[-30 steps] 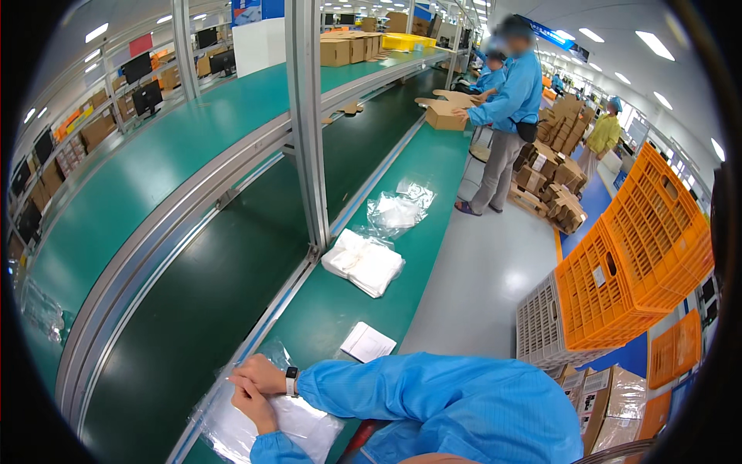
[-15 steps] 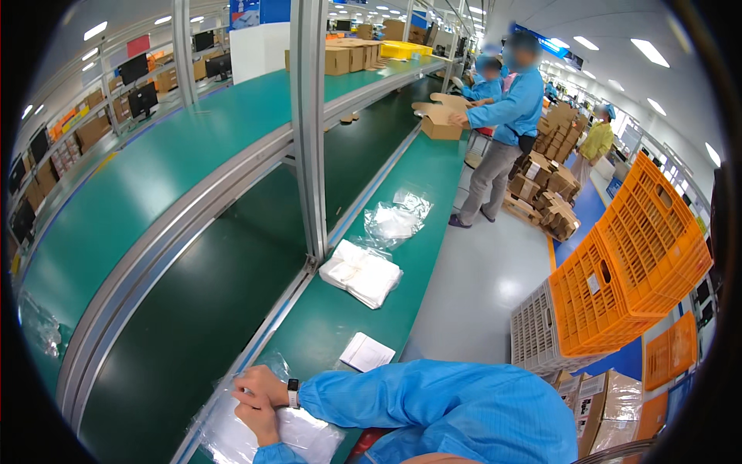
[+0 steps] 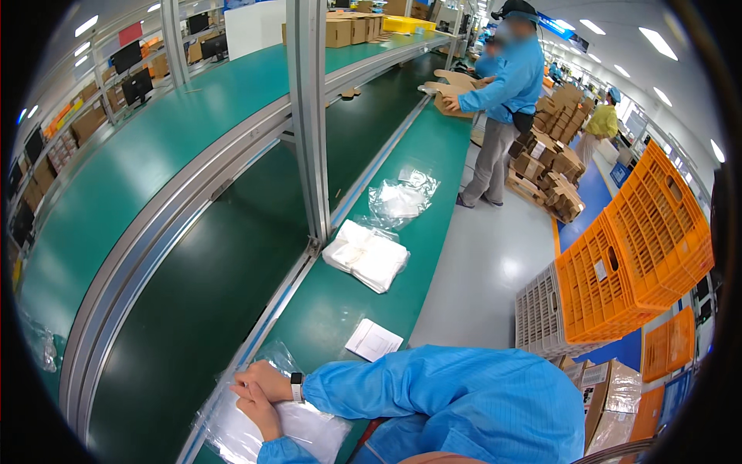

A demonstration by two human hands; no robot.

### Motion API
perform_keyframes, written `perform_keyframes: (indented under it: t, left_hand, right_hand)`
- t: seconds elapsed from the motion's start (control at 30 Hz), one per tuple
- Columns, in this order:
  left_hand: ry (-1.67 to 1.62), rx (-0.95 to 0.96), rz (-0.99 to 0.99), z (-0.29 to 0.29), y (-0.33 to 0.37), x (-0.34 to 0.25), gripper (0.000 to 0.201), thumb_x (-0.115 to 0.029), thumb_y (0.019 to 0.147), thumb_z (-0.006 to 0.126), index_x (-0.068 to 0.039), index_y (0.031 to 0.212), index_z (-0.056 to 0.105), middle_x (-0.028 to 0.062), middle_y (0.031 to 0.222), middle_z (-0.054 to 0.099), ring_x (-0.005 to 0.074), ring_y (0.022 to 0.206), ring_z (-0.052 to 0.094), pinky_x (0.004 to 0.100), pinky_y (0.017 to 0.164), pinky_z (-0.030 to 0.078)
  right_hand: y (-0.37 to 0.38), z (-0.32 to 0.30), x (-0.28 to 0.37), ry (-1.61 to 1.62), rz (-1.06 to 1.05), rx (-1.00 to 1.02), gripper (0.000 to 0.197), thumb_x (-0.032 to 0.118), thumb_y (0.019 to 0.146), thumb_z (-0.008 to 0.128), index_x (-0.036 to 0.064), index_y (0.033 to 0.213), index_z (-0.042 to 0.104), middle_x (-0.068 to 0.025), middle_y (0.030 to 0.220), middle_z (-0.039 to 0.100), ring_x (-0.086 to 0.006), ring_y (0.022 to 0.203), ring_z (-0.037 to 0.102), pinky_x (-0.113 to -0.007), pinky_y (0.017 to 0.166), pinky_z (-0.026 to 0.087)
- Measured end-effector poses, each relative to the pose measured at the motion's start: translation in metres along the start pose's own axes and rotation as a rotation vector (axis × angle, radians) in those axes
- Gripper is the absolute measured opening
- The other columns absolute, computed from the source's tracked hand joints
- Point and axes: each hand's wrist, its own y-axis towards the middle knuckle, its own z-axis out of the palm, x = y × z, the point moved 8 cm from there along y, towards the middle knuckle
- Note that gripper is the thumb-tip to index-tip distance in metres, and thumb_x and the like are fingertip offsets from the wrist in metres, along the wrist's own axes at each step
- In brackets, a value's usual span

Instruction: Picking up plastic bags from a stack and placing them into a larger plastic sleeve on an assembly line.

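Flat, clear-and-white plastic packaging (image 3: 311,430) lies directly under the bare left hand (image 3: 260,417) and bare right hand (image 3: 268,380) — right's farther out — fingers (image 3: 246,374) bunched, can't tell what's pinched.

A bag (image 3: 232,425) lies on the bench (image 3: 317,309); beyond, booklet (image 3: 374,340), then bundle (image 3: 365,257); right, crates (image 3: 591,290).

It's a factory pkg. area: green bench (image 3: 425,240), conveyor (image 3: 193,309), orange crates (image 3: 587,301), cardbd. boxes (image 3: 338,33).
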Motion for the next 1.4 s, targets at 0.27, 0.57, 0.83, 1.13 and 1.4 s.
perform_keyframes:
  t: [0.27,0.57,0.83,1.13,1.4]
  left_hand:
    - [0.021,-0.04,0.088,-0.001,0.005,0.006,0.055,-0.04,0.109,0.051,0.013,0.108,0.067,0.0173,0.094,0.074,0.0219,0.087,0.07,0.0349,0.074,0.055]
    - [0.004,-0.057,0.081,-0.002,0.006,0.012,0.053,-0.038,0.109,0.054,0.014,0.109,0.066,0.0187,0.093,0.075,0.022,0.085,0.07,0.0358,0.073,0.055]
    - [0.033,-0.064,0.082,-0.002,0.006,0.017,0.056,-0.041,0.109,0.053,0.013,0.11,0.067,0.0202,0.094,0.075,0.0241,0.085,0.071,0.0368,0.073,0.055]
    - [0.001,-0.057,0.094,-0.002,0.006,0.007,0.058,-0.042,0.11,0.049,0.013,0.112,0.066,0.0217,0.096,0.075,0.0252,0.088,0.071,0.0372,0.074,0.055]
    - [-0.074,-0.082,0.067,-0.006,0.002,0.003,0.052,-0.035,0.109,0.052,0.015,0.107,0.067,0.0184,0.096,0.075,0.0221,0.089,0.07,0.0349,0.076,0.054]
  right_hand:
    - [0.001,0.004,-0.004,-0.037,0.015,0.028,0.034,0.03,0.095,0.064,0.0071,0.071,0.056,-0.0167,0.06,0.057,-0.0367,0.056,0.06,-0.045,0.052,0.045]
    - [0.001,0.006,-0.007,-0.032,0.054,0.026,0.033,0.031,0.095,0.063,0.0062,0.073,0.059,-0.0171,0.063,0.06,-0.037,0.058,0.062,-0.045,0.053,0.046]
    - [0.001,0.007,-0.011,0.018,0.098,0.028,0.037,0.032,0.097,0.061,0.0052,0.072,0.06,-0.0187,0.063,0.061,-0.0382,0.059,0.062,-0.046,0.054,0.047]
    - [0.004,0.003,-0.007,0.042,0.155,0.065,0.042,0.038,0.097,0.061,0.0037,0.073,0.065,-0.0214,0.066,0.063,-0.0408,0.062,0.064,-0.049,0.06,0.05]
    - [0.002,0.007,-0.003,0.08,0.154,0.093,0.043,0.04,0.096,0.064,0.0043,0.073,0.065,-0.0191,0.066,0.065,-0.0396,0.062,0.064,-0.047,0.06,0.049]
